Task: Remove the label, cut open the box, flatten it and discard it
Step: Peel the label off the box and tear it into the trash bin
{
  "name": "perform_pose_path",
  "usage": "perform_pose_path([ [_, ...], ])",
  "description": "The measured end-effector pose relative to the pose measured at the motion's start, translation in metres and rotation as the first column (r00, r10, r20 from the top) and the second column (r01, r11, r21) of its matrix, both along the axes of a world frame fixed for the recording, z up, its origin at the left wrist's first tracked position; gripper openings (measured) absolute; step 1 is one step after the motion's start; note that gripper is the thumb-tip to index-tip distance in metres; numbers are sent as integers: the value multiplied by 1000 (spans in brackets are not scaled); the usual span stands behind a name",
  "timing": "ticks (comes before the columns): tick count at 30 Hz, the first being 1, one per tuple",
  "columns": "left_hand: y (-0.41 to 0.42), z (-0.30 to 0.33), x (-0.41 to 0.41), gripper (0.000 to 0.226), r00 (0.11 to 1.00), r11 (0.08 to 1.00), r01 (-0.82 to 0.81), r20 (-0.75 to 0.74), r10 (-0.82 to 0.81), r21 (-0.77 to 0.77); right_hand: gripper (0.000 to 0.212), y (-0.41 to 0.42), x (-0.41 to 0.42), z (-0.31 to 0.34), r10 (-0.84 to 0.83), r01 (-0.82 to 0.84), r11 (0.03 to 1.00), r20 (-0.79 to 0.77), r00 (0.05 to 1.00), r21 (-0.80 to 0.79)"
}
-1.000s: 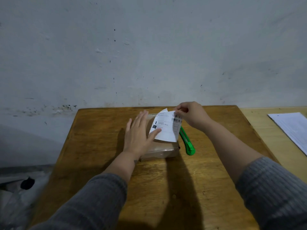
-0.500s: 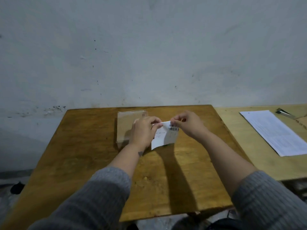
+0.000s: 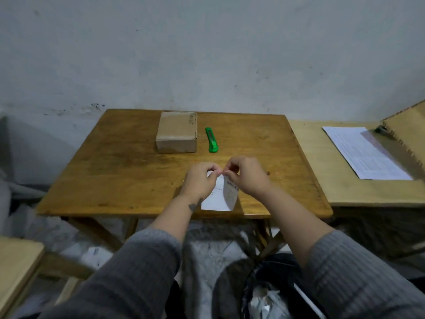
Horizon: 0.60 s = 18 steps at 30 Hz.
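I have the label off the box and pinched at its top edge between both hands — my left hand grips the left part of that edge with thumb and fingertips, my right hand grips the right part the same way, and the two sets of fingertips nearly touch. The paper hangs down from my fingers, creased along the middle so its two halves angle toward each other, printed side facing me. It is held over the near edge of the wooden table.

The cardboard box sits closed at the far side of the table, a little left of centre, well apart from my hands. Just to its right lies the green utility knife, flat on the wood, lengthwise from far to near — untouched.

On the lighter table to the right rests a sheet of printed paper. Near me, below my right forearm, a bin lined with a black bag holds crumpled white scraps.
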<state>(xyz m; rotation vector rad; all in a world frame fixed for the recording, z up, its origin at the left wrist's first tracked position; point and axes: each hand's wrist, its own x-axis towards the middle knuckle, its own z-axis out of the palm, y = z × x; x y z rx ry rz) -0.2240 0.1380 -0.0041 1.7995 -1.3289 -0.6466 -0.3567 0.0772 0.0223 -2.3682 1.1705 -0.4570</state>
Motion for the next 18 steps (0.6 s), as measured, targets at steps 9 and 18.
perform_pose_path([
  [9,54,14,23,8,926,966,-259,-282,249,4,5,48,5,10,75,-45,988,202,977,-151],
  [18,128,8,68,5,843,845,-529,-160,513,-82,6,89,-25,12,-139,129,990,357,924,52],
])
